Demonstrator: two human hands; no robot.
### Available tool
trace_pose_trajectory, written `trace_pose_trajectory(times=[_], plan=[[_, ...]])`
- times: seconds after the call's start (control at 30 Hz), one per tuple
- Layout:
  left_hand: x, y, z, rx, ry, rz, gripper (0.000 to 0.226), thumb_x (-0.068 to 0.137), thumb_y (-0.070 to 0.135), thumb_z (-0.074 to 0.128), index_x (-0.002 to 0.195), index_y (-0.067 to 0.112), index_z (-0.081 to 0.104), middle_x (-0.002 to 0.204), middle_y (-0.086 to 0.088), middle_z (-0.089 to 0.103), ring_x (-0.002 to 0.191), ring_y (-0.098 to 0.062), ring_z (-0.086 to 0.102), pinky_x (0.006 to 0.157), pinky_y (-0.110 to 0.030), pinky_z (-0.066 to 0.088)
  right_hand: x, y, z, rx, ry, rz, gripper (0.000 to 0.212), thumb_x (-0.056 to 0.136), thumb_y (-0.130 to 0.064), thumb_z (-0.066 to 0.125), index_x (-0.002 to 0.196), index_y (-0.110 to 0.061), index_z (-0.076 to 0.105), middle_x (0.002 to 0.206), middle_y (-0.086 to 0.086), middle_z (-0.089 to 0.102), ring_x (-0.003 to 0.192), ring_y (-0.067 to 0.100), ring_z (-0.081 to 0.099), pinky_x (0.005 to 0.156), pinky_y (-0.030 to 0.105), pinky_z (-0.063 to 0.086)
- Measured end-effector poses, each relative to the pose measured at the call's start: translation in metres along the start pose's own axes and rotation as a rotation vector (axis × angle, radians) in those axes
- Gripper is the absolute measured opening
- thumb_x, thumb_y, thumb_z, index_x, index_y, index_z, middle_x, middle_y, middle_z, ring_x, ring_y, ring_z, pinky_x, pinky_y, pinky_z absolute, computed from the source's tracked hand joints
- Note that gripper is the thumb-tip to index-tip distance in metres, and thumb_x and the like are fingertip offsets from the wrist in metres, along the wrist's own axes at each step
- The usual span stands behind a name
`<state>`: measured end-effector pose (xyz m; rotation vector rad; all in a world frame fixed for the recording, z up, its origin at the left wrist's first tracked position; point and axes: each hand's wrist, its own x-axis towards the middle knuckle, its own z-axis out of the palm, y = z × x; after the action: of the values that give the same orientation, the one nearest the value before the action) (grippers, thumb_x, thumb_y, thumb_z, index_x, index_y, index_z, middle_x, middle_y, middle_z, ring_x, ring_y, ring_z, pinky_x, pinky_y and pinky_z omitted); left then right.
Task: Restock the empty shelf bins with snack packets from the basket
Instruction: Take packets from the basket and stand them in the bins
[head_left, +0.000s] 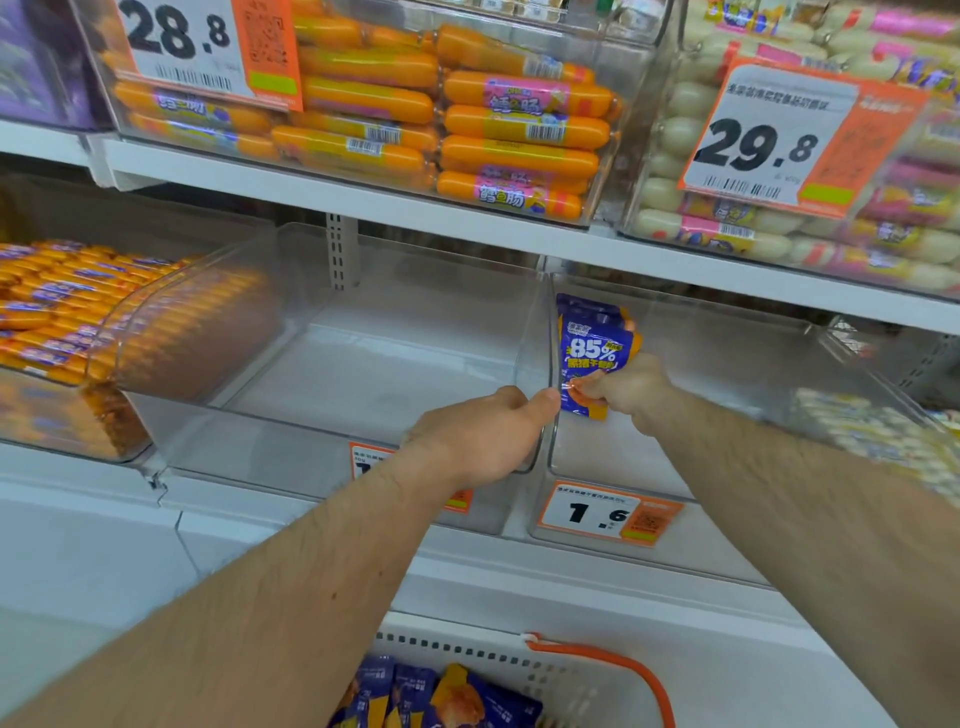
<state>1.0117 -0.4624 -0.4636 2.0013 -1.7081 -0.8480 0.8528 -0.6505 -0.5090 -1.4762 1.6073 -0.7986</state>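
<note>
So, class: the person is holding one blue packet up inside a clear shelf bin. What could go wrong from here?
1. The right hand pinches only the bottom of the blue packet, so it could slip or flop over.
2. The left hand grips the rim between the two clear bins; pulling might shift one.
3. The basket sits low and could be knocked.

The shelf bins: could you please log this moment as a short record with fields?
left hand: grips the rim between the two clear bins
right hand: pinches a blue packet at its lower end, inside the right bin
left bin: no packets in it
basket: below, blue packets inside
price tag: on the right bin, reads 1.6
</note>
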Motion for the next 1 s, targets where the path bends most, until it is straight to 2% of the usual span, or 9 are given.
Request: trace_pose_trajectory(times=[0.07, 0.13, 0.23, 0.33, 0.6, 0.7, 0.8, 0.93, 1.0], plan=[[-0.001, 0.0, 0.0, 0.007, 0.001, 0.003, 0.062, 0.094, 0.07, 0.012, 0.12, 0.028, 0.049, 0.115, 0.002, 0.063, 0.103, -0.024, 0.063, 0.099, -0.042, 0.041, -0.002, -0.002, 0.001, -0.003, -0.019, 0.013, 0.05, 0.064, -0.012, 0.091, 0.107, -0.014, 0.066, 0.1, 0.005, 0.071, 0.093, 0.023, 0.068, 0.082, 0.04, 0.058], [-0.001, 0.001, 0.0, 0.011, 0.001, 0.004, 0.062, 0.094, 0.069, 0.011, 0.121, 0.028, 0.049, 0.116, 0.002, 0.063, 0.104, -0.024, 0.062, 0.1, -0.042, 0.041, -0.001, -0.006, -0.001, 0.023, -0.069, 0.027, 0.044, 0.071, -0.01, 0.087, 0.11, -0.01, 0.065, 0.101, 0.007, 0.072, 0.091, 0.022, 0.07, 0.07, 0.031, 0.056], [-0.002, 0.001, -0.001, 0.012, 0.0, 0.002, 0.063, 0.094, 0.069, 0.011, 0.122, 0.027, 0.049, 0.117, 0.001, 0.063, 0.105, -0.024, 0.062, 0.1, -0.042, 0.041, 0.002, -0.015, -0.006, 0.073, -0.077, 0.067, 0.026, 0.089, -0.013, 0.071, 0.112, -0.004, 0.064, 0.088, 0.01, 0.073, 0.073, 0.016, 0.069, 0.057, 0.024, 0.047], [-0.003, 0.002, -0.001, 0.014, -0.007, 0.005, 0.063, 0.095, 0.069, 0.011, 0.123, 0.027, 0.048, 0.116, 0.001, 0.063, 0.104, -0.023, 0.062, 0.1, -0.043, 0.041, 0.004, -0.023, -0.002, 0.051, -0.065, 0.045, 0.024, 0.092, -0.017, 0.067, 0.111, -0.005, 0.061, 0.076, 0.01, 0.069, 0.067, 0.016, 0.065, 0.063, 0.027, 0.048], [-0.005, 0.003, 0.0, 0.043, 0.004, 0.018, 0.063, 0.096, 0.067, 0.01, 0.126, 0.026, 0.047, 0.118, 0.001, 0.062, 0.104, -0.022, 0.062, 0.099, -0.042, 0.042, 0.003, -0.015, 0.001, -0.013, -0.059, 0.091, 0.024, 0.09, -0.012, 0.07, 0.11, -0.002, 0.062, 0.089, 0.01, 0.07, 0.073, 0.015, 0.065, 0.062, 0.026, 0.05], [-0.005, 0.003, 0.0, 0.036, 0.026, 0.032, 0.063, 0.095, 0.068, 0.011, 0.122, 0.026, 0.05, 0.114, 0.001, 0.063, 0.101, -0.022, 0.063, 0.098, -0.041, 0.043, -0.007, -0.015, -0.005, -0.051, -0.086, 0.113, 0.019, 0.091, -0.012, 0.068, 0.107, -0.006, 0.06, 0.083, 0.006, 0.062, 0.072, 0.013, 0.058, 0.07, 0.028, 0.048], [-0.005, 0.001, 0.001, 0.04, 0.07, 0.038, 0.062, 0.094, 0.069, 0.013, 0.114, 0.026, 0.053, 0.108, 0.003, 0.064, 0.099, -0.022, 0.062, 0.096, -0.041, 0.044, -0.025, -0.018, -0.011, -0.07, -0.108, 0.123, 0.018, 0.091, -0.011, 0.068, 0.106, -0.006, 0.062, 0.091, 0.008, 0.065, 0.073, 0.014, 0.06, 0.068, 0.028, 0.047], [-0.01, -0.001, 0.004, 0.055, 0.221, 0.109, 0.047, 0.097, 0.062, 0.025, 0.102, 0.027, 0.055, 0.101, 0.003, 0.063, 0.098, -0.023, 0.058, 0.088, -0.037, 0.047, -0.065, -0.029, -0.019, -0.086, 0.069, 0.005, 0.01, 0.085, -0.009, 0.072, 0.086, -0.007, 0.062, 0.091, 0.014, 0.069, 0.075, 0.021, 0.064, 0.067, 0.036, 0.052], [-0.017, -0.003, 0.002, -0.03, 0.343, 0.237, 0.037, 0.098, 0.051, 0.039, 0.109, 0.023, 0.06, 0.109, 0.0, 0.061, 0.1, -0.022, 0.058, 0.089, -0.037, 0.047, -0.096, -0.042, -0.022, -0.102, 0.172, -0.145, 0.009, 0.084, -0.008, 0.07, 0.088, -0.012, 0.064, 0.082, 0.005, 0.066, 0.071, 0.016, 0.059, 0.067, 0.031, 0.05]])
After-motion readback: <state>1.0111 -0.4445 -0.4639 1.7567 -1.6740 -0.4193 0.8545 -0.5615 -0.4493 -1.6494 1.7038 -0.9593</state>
